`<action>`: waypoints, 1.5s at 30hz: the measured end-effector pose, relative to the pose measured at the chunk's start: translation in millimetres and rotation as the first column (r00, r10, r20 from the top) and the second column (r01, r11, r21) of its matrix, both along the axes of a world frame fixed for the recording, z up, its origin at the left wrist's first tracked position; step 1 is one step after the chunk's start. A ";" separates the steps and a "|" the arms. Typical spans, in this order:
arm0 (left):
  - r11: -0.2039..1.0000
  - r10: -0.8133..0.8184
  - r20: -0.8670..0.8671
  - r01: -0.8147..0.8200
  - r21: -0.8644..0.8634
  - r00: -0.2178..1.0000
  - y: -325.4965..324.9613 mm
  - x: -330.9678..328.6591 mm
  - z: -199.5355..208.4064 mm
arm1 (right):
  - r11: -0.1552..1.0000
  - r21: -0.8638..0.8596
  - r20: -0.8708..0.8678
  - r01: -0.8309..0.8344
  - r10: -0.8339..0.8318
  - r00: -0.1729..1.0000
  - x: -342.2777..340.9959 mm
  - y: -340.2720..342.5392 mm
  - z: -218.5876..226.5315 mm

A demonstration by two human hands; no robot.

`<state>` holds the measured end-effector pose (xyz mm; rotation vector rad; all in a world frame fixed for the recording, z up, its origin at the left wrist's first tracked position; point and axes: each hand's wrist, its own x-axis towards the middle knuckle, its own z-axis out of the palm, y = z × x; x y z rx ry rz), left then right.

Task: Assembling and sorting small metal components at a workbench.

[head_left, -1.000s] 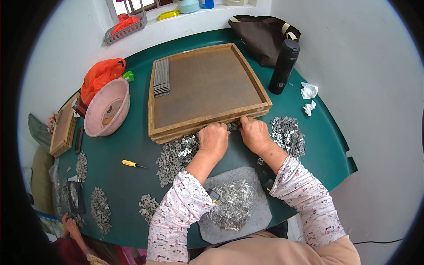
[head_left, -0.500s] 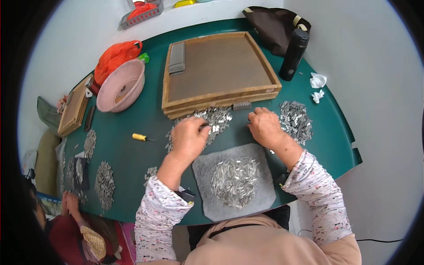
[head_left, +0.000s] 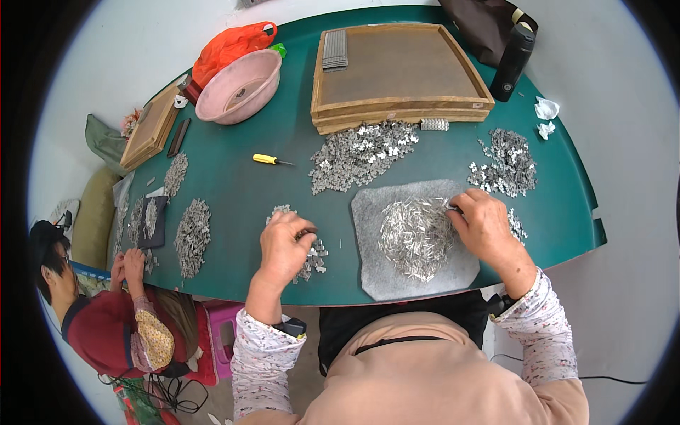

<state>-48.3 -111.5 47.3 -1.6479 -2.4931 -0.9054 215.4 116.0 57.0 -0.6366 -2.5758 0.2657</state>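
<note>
My left hand (head_left: 285,246) is closed, thumb and fingers curled together, over a small pile of flat metal pieces (head_left: 313,261) near the table's front edge. Something dark shows at its fingertips, too small to name. My right hand (head_left: 486,223) is pinched at the right edge of a heap of thin silvery pins (head_left: 414,237), its fingertips partly hiding a small dark bit. Under the pins lies a grey felt mat (head_left: 372,273). A larger pile of metal pieces (head_left: 361,157) lies beyond the mat, and another pile (head_left: 506,163) sits beyond my right hand.
Behind the piles stands a wooden tray (head_left: 404,106) with grey strips (head_left: 335,51) inside and a small linked metal block (head_left: 434,125) before it. A yellow-handled screwdriver (head_left: 265,159), pink basin (head_left: 241,85) and black bottle (head_left: 513,64) stand around. A co-worker (head_left: 106,326) sits at left.
My left hand has left the large pile for the small one near the front edge. My right hand has come back to the pins from beside the metal block. The view has shifted.
</note>
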 end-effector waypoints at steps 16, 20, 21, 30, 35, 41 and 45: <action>0.988 0.017 -0.137 -0.038 -0.149 0.990 -3.3 13.3 -10.8 | 0.995 0.048 -0.034 -0.090 0.091 0.995 -5.2 -15.4 -4.4; 0.977 0.015 -0.117 -0.039 -0.207 0.993 -1.0 13.3 -6.2 | 0.994 0.036 -0.021 -0.099 0.100 0.995 -7.6 -19.0 -5.5; 0.971 0.007 -0.122 -0.036 -0.238 0.992 -0.3 12.4 -6.2 | 0.994 0.031 -0.021 -0.101 0.102 0.995 -7.6 -19.5 -5.2; 0.974 -0.037 -0.097 0.014 -0.227 0.995 0.7 8.0 -7.0 | 0.995 0.018 -0.012 -0.101 0.101 0.995 -7.5 -11.6 -1.2; 0.986 -0.038 -0.093 0.023 -0.164 0.995 0.4 8.0 -8.2 | 0.993 0.011 0.011 -0.119 0.119 0.993 -15.9 -7.3 -2.2; 0.997 -0.037 0.054 0.040 -0.060 0.998 12.7 3.8 -2.4 | 0.978 0.007 0.044 -0.209 0.208 0.977 -51.9 5.5 0.2; 0.998 -0.051 0.314 0.033 0.061 0.948 31.4 14.5 -8.7 | 0.985 -0.020 0.084 -0.170 0.172 0.982 -93.1 23.1 -5.5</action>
